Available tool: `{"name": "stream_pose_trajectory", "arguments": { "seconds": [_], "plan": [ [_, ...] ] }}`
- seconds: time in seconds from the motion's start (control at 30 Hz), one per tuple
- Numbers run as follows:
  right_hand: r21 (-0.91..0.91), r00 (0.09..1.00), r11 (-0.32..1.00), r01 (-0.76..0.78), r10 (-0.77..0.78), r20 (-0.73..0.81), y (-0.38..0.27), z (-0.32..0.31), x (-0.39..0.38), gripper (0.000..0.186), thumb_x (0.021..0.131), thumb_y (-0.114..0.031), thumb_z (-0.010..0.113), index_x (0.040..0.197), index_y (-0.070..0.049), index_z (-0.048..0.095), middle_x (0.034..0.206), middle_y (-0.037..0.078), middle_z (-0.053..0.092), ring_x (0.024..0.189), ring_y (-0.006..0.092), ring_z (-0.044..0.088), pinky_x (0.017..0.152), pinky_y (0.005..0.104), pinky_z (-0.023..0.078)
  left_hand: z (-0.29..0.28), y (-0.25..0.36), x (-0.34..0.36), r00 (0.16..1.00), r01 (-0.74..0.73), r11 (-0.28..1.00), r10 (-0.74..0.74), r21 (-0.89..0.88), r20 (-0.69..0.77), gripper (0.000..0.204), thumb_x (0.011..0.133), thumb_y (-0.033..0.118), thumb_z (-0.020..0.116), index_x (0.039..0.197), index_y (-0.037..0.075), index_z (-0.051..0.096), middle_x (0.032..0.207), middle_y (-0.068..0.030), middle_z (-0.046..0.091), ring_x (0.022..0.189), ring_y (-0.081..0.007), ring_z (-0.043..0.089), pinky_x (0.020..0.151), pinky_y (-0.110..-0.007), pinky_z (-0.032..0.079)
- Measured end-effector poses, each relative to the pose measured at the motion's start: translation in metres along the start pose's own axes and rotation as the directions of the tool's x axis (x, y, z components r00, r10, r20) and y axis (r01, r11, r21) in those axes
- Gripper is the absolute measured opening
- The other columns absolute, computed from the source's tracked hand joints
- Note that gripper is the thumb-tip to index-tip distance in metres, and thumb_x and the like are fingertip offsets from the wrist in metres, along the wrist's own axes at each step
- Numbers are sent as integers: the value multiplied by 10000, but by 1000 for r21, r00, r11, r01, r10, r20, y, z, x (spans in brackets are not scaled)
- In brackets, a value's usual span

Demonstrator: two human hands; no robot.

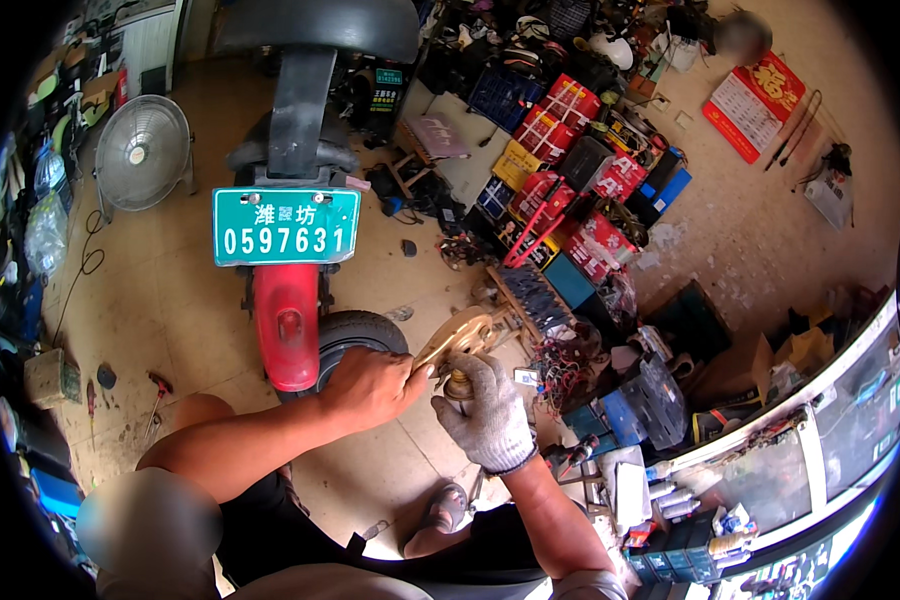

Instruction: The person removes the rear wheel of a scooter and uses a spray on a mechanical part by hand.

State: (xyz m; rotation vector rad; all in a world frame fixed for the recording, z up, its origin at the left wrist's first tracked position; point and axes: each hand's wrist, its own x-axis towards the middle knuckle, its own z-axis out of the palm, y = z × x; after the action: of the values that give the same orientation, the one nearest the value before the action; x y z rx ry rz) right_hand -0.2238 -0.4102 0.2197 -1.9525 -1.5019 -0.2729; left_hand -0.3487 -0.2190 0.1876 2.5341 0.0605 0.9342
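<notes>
In front of me, my bare left hand (375,385) pinches the near left edge of a tan, round metal disc (455,332) with openings and a raised centre. The disc is tilted and seen partly from the side. My right hand (490,410), in a whitish knitted glove, is closed around a small brass-coloured round part (458,384) just below the disc. Whether that part is joined to the disc I cannot tell. Left of my hands stands an electric scooter with a red rear mudguard (286,325), a green plate (286,226) and a black tyre (365,335).
A floor fan (143,152) stands at the far left. Screwdriver-like tools (158,390) lie on the tiles at left. Stacked red boxes (570,110), a crate of dark parts (535,295) and tangled wires (565,370) crowd the right. A glass-fronted cabinet (770,475) stands at lower right.
</notes>
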Motion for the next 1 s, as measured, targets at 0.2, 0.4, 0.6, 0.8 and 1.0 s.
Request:
{"name": "stream_pose_trajectory", "arguments": {
  "seconds": [0.2, 0.4, 0.6, 0.8, 1.0],
  "plan": [
    [25, 1000, 1000, -6, 6, -4, -2, 2, 0, 635, 831, -173, 876, 1397, -74, 604, 1239, 226, 655, 1065, 449, 693, 888, 499, 597, -1, 0, 0, 1000, 19, 1000, -19, 16, 18, 397, 1019, 294, 656, 745, 11, 710, 614, -196, 672, 548, -380, 691, 527, -494, 552],
    [78, 1000, 997, -17, 16, 18, -6, 1, 1, 627, 836, -163, 873, 1393, -67, 603, 1235, 227, 657, 1071, 449, 693, 892, 494, 595, 0, -1, -1, 1000, 16, 1000, -16, 13, 3, 403, 1016, 295, 663, 740, 5, 710, 608, -197, 667, 548, -385, 689, 530, -492, 556],
    [96, 999, 994, -52, 50, 14, -8, 1, 2, 623, 846, -167, 869, 1398, -64, 600, 1241, 236, 659, 1085, 455, 692, 906, 490, 593, -1, -2, -1, 1000, 21, 1000, -21, -15, -9, 407, 1014, 291, 666, 728, 4, 703, 600, -201, 659, 541, -390, 684, 531, -494, 558],
    [62, 999, 997, -38, 37, 12, -5, 2, 1, 629, 847, -168, 869, 1399, -63, 587, 1240, 235, 663, 1090, 458, 689, 911, 498, 589, 2, -4, -3, 999, 46, 997, -46, -55, -7, 403, 1014, 284, 679, 725, 3, 687, 598, -209, 643, 542, -408, 666, 531, -509, 536],
    [42, 1000, 999, -26, 25, 9, -1, 5, 0, 630, 837, -169, 873, 1390, -70, 589, 1240, 226, 663, 1091, 456, 688, 911, 505, 588, 1, -4, -3, 999, 50, 996, -51, -69, -15, 429, 1032, 286, 672, 710, 2, 661, 596, -213, 617, 536, -419, 638, 528, -521, 505]
  ]
}}
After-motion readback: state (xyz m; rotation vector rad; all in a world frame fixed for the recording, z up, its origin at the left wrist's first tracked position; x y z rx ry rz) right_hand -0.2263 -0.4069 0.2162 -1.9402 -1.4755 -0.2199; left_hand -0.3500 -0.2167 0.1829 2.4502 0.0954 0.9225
